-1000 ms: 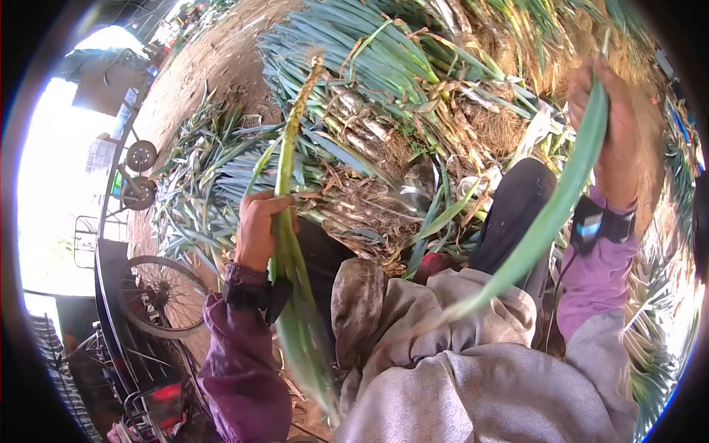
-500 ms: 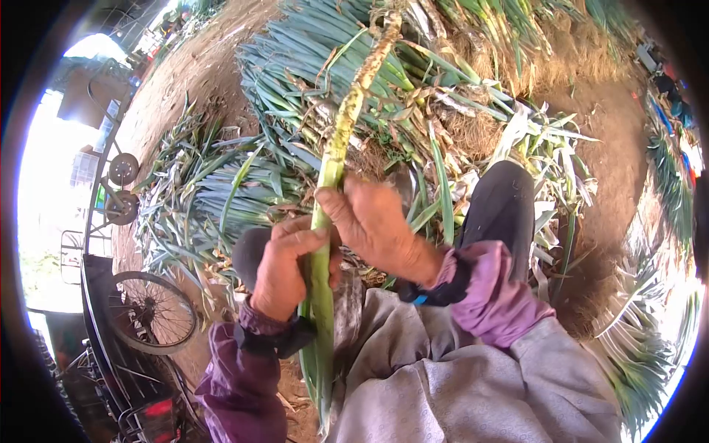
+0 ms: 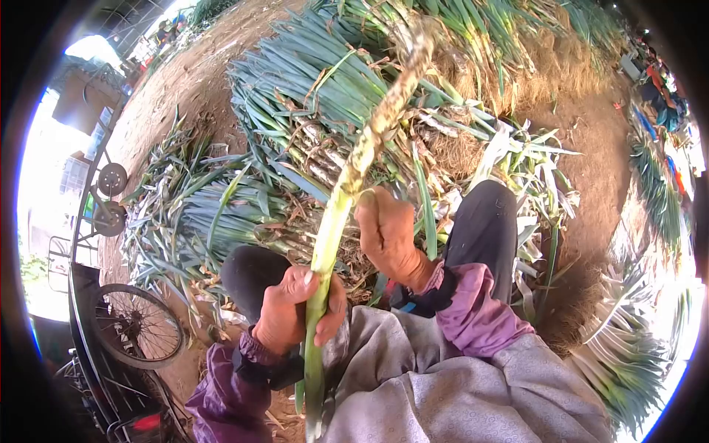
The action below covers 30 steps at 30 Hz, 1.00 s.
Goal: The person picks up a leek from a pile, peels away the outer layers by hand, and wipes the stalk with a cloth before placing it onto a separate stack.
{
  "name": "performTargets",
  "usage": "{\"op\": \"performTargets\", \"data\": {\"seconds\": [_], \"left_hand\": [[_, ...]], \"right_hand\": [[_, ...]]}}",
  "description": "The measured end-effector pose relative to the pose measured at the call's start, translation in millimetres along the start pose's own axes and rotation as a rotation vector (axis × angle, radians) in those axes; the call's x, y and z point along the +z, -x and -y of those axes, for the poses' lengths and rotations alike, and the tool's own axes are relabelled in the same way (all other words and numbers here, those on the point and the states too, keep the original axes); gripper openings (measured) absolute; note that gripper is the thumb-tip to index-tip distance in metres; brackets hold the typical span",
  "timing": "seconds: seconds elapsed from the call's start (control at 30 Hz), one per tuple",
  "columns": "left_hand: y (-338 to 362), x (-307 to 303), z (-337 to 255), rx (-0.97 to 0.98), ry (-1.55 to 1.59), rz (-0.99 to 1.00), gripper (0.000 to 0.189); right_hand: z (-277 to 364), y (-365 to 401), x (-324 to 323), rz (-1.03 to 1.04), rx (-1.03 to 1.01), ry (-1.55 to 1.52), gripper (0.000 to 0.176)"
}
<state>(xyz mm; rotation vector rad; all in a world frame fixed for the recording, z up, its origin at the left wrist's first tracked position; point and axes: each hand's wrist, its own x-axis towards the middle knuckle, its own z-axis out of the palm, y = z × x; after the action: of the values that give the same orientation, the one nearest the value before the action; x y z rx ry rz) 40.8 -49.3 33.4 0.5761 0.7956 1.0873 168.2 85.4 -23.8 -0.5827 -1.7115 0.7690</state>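
Note:
A long green onion stalk (image 3: 325, 247) runs upright between my knees, its upper part covered with brown-speckled, dirty skin and its lower part smooth and green. My left hand (image 3: 299, 310) wraps round the stalk at its lower half. Higher up, on the right side of the stalk, my right hand (image 3: 388, 229) is closed, pinching at the edge of the speckled outer skin. Above my right hand the stalk's top end is slightly blurred.
Bundled green onions (image 3: 325, 74) and loose leaves (image 3: 185, 199) lie on the ground ahead. More onions with white stems (image 3: 620, 347) are at the right. A cart with a spoked wheel (image 3: 139, 325) stands at the left. Distant people's clothing shows at upper right.
My right hand has moved right and slightly down, pulling at the skin, and more pale green stalk shows. My left hand has moved slightly down. The view has shifted a little.

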Motion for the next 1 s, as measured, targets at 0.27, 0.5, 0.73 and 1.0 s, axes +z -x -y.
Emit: {"op": "performTargets", "data": {"seconds": [0.27, 0.5, 0.73, 1.0], "left_hand": [[32, -5, 2, 0.023, -0.098, -0.113, 0.054], [60, -12, 16, -0.121, -0.142, -0.244, 0.051], [28, -8, -4, -0.188, -0.491, -0.457, 0.020], [-6, 1, -2, -0.252, -0.609, -0.485, 0.014]], "right_hand": [[-132, -27, -53, -0.274, 0.788, -0.555, 0.025], [-246, -109, -205, -0.945, 1.001, -1.637, 0.027], [-239, -129, -220, 0.103, 0.861, 0.045, 0.026], [-27, -29, -77, 0.629, -0.211, 0.670, 0.048]]}}
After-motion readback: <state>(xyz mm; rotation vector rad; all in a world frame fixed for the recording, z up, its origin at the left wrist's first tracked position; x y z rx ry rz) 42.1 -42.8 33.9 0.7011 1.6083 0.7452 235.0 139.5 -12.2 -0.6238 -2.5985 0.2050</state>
